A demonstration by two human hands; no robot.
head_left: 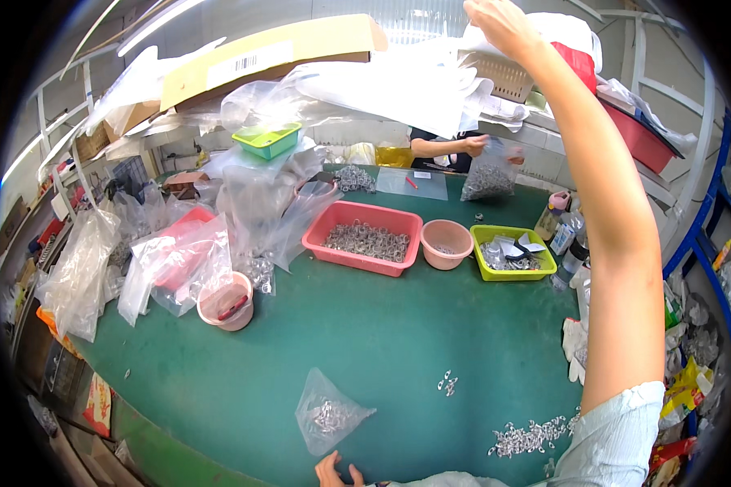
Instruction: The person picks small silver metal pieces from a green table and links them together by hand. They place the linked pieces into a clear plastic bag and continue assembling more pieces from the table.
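Note:
My left hand (338,472) rests at the table's near edge, partly cut off, its fingers apart and nothing seen in them. Just beyond it lies a clear plastic bag (325,415) with small silvery metal parts inside. My right arm stretches up across the right side. At its end my right hand (503,26) is high by the shelf, above a beige basket (503,79); the picture's top edge cuts its fingers, so their grip is unclear. Loose metal parts (528,438) lie in a pile beneath that arm, with a few more (447,383) farther in on the green table (382,325).
A red tray (363,266) of metal parts, pink tubs (447,261) and a yellow-green tray (513,273) stand mid-table. Plastic bags (179,260) crowd the left. Across the table, another person's hands (475,146) are at a filled bag (489,180). Bottles (575,253) stand right.

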